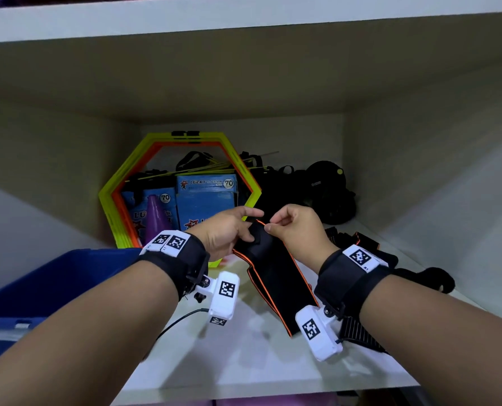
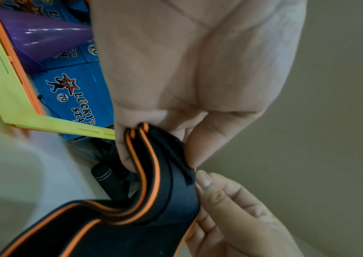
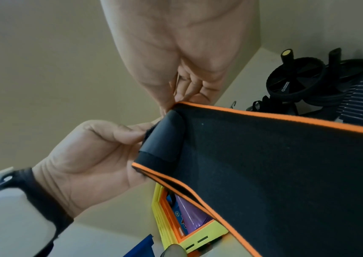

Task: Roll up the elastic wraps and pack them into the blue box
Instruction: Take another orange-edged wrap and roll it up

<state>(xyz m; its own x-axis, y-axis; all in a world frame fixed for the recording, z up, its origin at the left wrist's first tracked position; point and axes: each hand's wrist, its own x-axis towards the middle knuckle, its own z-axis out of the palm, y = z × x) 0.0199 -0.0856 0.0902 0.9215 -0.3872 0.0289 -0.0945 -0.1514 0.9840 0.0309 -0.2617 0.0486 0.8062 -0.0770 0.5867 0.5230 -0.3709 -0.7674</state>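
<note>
Yellow and orange hexagon rings [image 1: 118, 183], purple cone [image 1: 156, 221], Lucky Star cartons [image 1: 206, 197], black ab wheels [image 3: 297, 81], white shelf [image 1: 244, 356]

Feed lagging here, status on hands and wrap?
Left hand grips the wrap end, roll just started. Right hand pinches its top edge. Blue box left, nothing blocking.

The wrap [image 1: 276, 273] is black with orange edging. The box [image 1: 53, 276] is dark blue. The hexagon frames [image 1: 127, 183] are yellow-green and orange. The cartons [image 1: 206, 197] behind are light blue with red star prints; the cone [image 1: 155, 218] is purple. The wheel [image 3: 294, 81] is black.
</note>
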